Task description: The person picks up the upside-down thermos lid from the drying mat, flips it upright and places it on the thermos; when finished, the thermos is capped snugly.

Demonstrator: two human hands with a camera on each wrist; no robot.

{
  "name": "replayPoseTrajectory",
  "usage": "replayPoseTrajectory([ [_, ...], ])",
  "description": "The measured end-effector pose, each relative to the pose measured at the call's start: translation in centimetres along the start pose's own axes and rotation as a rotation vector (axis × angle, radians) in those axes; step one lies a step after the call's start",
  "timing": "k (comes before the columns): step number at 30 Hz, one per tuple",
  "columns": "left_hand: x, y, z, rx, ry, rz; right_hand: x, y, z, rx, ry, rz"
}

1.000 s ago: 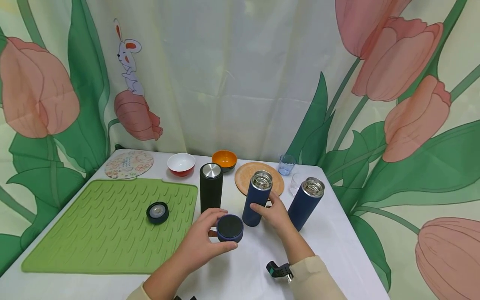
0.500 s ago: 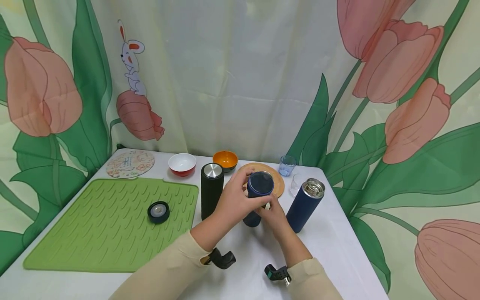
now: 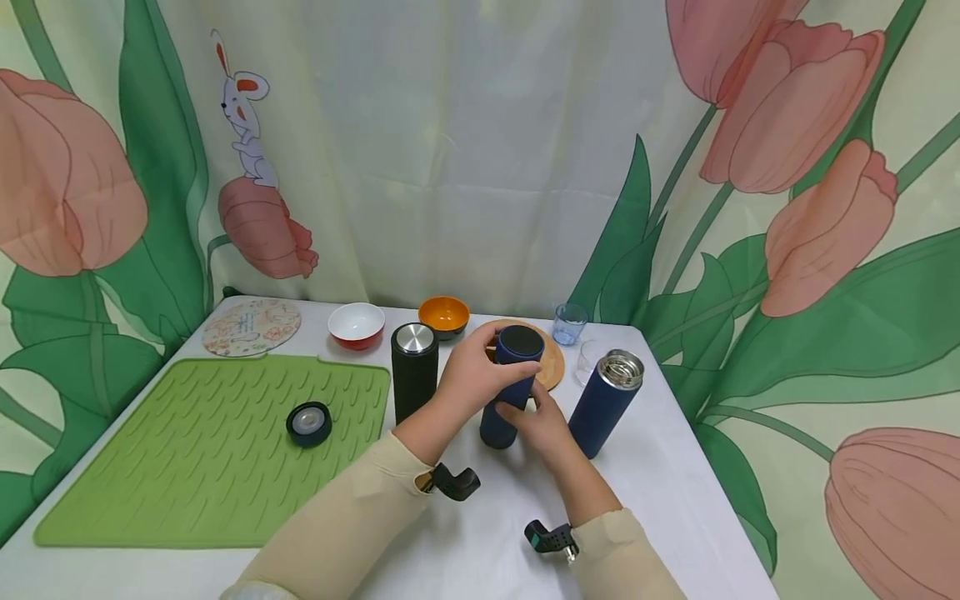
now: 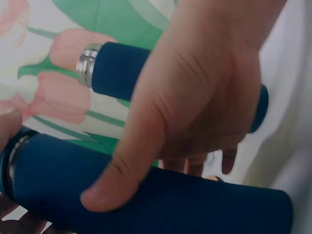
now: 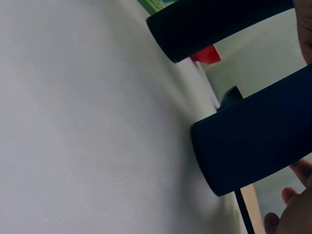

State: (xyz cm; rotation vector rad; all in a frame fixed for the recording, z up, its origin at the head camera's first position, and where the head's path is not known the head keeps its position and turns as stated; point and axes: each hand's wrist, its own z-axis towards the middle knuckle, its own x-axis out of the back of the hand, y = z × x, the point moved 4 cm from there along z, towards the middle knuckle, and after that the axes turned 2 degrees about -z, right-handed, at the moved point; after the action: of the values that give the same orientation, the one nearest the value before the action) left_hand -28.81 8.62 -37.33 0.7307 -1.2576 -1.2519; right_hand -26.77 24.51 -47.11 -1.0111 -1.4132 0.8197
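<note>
A dark blue thermos (image 3: 497,428) stands upright on the white tablecloth, its lid (image 3: 520,342) sitting on the mouth. My left hand (image 3: 472,373) grips the lid from the left, thumb in front. Lower down, my right hand (image 3: 546,427) holds the body from the right. In the left wrist view, a thin silver band shows between the lid (image 4: 6,168) and the body (image 4: 224,202). Just right stands a second blue thermos (image 3: 606,402) with its steel mouth uncovered. A black thermos (image 3: 415,375) with a silver-topped cap is on the left, partly behind my left arm.
On the green drying mat (image 3: 187,467) lies a dark lid (image 3: 309,424), underside up. Along the back are a round patterned mat (image 3: 251,327), a red-and-white bowl (image 3: 356,323), an orange bowl (image 3: 443,315), a wooden plate (image 3: 555,367), a blue glass (image 3: 569,323) and a clear glass (image 3: 588,360).
My left hand has carried the lid right and up onto the thermos mouth, and the mouth is now covered. The right hand has stayed on the body.
</note>
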Motion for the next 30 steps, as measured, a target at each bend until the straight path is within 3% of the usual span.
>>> replayPoseTrajectory([
  [7, 0.4, -0.4, 0.4, 0.003, -0.041, 0.000, 0.2, -0.6, 0.1, -0.010, -0.016, 0.015],
  [16, 0.3, 0.2, 0.4, 0.060, -0.082, 0.101, 0.4, -0.5, -0.2, -0.019, -0.027, -0.018],
  [27, 0.8, 0.4, 0.8, 0.031, -0.164, 0.119, 0.3, -0.7, -0.4, -0.003, -0.028, 0.018],
  [30, 0.6, 0.6, 0.8, 0.029, -0.154, 0.130, 0.3, -0.7, -0.4, 0.002, -0.032, 0.016],
])
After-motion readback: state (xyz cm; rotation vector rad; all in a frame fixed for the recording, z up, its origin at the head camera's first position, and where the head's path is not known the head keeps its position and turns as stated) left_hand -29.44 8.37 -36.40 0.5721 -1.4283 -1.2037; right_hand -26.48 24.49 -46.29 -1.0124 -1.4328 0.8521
